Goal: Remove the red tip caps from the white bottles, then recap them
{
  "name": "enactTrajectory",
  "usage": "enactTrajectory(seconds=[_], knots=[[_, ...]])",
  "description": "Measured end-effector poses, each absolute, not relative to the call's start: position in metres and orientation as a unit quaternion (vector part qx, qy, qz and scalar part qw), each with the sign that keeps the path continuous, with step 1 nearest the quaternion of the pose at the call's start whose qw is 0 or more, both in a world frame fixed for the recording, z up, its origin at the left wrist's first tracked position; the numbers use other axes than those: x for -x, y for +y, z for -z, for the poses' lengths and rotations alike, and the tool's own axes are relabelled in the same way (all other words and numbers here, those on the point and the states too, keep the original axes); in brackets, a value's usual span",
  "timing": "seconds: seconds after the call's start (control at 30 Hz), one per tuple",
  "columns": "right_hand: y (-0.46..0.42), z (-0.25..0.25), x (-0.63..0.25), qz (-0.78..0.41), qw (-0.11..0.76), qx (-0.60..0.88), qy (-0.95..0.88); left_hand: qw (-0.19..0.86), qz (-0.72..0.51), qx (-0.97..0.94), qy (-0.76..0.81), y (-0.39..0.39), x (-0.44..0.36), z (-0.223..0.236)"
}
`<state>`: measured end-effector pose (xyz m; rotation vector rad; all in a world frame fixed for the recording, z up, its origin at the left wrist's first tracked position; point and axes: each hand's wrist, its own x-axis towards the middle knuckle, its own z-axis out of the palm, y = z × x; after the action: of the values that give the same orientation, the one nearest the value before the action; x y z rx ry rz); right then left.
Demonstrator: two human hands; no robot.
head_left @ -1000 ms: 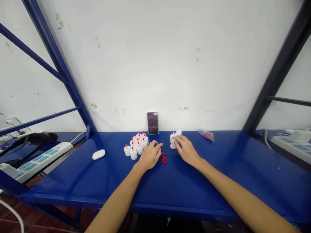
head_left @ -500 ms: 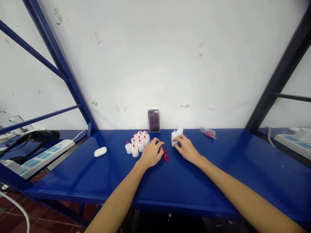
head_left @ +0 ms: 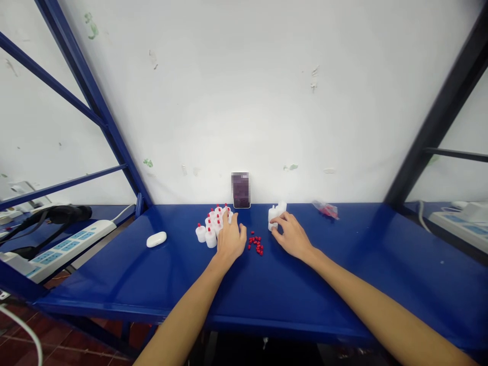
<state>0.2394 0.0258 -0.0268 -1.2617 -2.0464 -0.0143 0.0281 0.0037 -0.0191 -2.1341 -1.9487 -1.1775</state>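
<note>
My left hand (head_left: pixel 231 237) has its fingers stretched out and apart at the right side of a cluster of small white squeeze bottles with red caps (head_left: pixel 211 238). It hides some of them; whether a fingertip touches one I cannot tell. My right hand (head_left: pixel 293 235) grips a white bottle (head_left: pixel 272 215) between thumb and fingers; this bottle's nozzle has no red cap. Behind it, more white plastic bottles (head_left: pixel 282 205) are partly hidden. Loose red caps (head_left: pixel 257 245) lie scattered on the table between my hands.
A phone (head_left: pixel 241 190) leans against the wall behind the blue table (head_left: pixel 183 290). A white oval case (head_left: pixel 156 239) lies on the left, and a clear bag with red pieces (head_left: pixel 327 209) at the back right. Power strips (head_left: pixel 72 244) stand beyond the frame posts.
My left hand has moved left, away from the loose red caps and towards the bottle cluster, its fingers now spreading. More red caps show. My right hand stays on its bottle.
</note>
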Motion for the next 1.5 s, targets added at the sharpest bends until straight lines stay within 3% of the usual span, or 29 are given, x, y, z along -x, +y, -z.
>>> enactTrajectory(seconds=[0.37,0.73,0.97,1.07,1.17,1.33,1.5], knots=[[0.016,0.021,-0.232,-0.063,0.405,0.438,-0.800,-0.032,0.509,0.698,-0.502,0.021,-0.019,0.021],[-0.001,0.020,-0.214,-0.154,0.436,0.338,-0.820,-0.200,0.604,0.648,-0.419,0.005,-0.035,0.010],[-0.006,0.015,-0.205,-0.323,0.473,0.286,-0.768,-0.261,0.608,0.628,-0.408,0.001,-0.043,0.010],[-0.006,0.014,-0.201,-0.468,0.484,0.262,-0.691,-0.235,0.579,0.664,-0.411,-0.003,-0.045,0.012],[-0.004,0.013,-0.201,-0.551,0.501,0.240,-0.623,-0.145,0.521,0.740,-0.401,-0.006,-0.044,0.013],[-0.003,0.009,-0.206,-0.558,0.518,0.240,-0.602,-0.067,0.361,0.844,-0.392,-0.006,-0.041,0.015],[-0.006,0.008,-0.206,-0.563,0.490,0.234,-0.623,-0.034,0.306,0.858,-0.411,0.001,-0.038,0.023]])
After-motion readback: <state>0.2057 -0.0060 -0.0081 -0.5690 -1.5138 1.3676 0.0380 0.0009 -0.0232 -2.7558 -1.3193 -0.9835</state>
